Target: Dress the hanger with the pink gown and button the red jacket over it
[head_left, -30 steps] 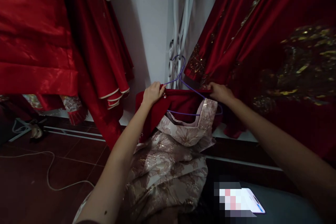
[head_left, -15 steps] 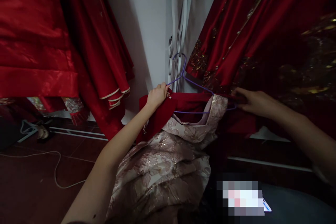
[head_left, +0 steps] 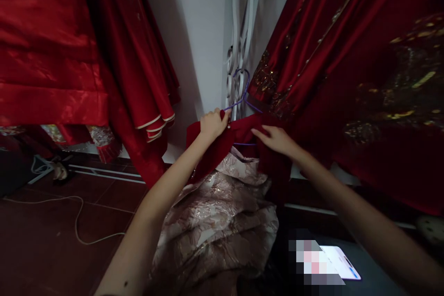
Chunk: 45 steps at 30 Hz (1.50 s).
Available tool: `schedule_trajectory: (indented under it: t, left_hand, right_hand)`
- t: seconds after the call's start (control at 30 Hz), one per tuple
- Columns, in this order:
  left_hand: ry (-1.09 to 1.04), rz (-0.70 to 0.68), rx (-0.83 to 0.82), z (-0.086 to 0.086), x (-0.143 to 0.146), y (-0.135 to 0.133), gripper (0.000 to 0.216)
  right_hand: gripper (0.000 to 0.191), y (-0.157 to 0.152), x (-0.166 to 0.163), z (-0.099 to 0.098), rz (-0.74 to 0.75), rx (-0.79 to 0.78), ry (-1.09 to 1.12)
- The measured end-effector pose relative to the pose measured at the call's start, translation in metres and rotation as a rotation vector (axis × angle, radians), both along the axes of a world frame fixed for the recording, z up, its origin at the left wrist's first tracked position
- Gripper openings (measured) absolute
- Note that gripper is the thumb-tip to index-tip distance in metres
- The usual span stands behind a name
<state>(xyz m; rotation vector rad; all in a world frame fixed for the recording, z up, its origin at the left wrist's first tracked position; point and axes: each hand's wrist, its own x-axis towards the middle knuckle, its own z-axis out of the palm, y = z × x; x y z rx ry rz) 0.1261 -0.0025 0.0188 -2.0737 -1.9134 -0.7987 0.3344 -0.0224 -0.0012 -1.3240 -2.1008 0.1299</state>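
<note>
A purple hanger [head_left: 247, 95] holds a pale pink brocade dress [head_left: 222, 203] with a glossy floral pattern. A dark red jacket-like garment [head_left: 277, 166] lies over both shoulders of the hanger and dress. My left hand [head_left: 213, 125] is closed on the red garment at the left shoulder, close to the hanger's arm; a small pearly ornament peeps out by its fingers. My right hand [head_left: 275, 138] pinches the red garment's edge near the neckline on the right. Part of the dress neckline shows between the two red sides.
Red garments [head_left: 52, 55] hang at left, and red gowns with gold sequins [head_left: 347, 55] at right. Behind the hanger is white scrolled metalwork [head_left: 239, 55] against a pale wall. A cable [head_left: 78, 222] runs over the floor. A lit phone [head_left: 342, 261], partly pixelated, lies at lower right.
My right hand has moved left from the hanger's right end, drawing the red fabric over the dress's right shoulder. My left hand keeps its hold on the left shoulder.
</note>
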Motion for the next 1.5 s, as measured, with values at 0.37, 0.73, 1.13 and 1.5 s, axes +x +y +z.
schedule_trajectory:
  t: [0.37,0.73,1.13,1.5]
  left_hand:
    - [-0.361,-0.069,0.205,-0.02,0.016,-0.022,0.056]
    - [-0.922,-0.374,0.328,-0.071,0.035,-0.051,0.022]
    - [-0.956,-0.301,0.248,-0.094,0.018,-0.088,0.022]
    - [-0.835,-0.336,0.167,-0.085,0.019,-0.097,0.017]
  right_hand:
    - [0.027,-0.026,-0.047,-0.032,0.015,0.165,0.098]
    - [0.014,-0.023,-0.054,-0.038,0.143,0.144,0.777]
    - [0.033,-0.052,-0.059,-0.059,0.389,-0.178,0.873]
    - [0.03,-0.049,-0.055,-0.051,0.299,-0.086,0.762]
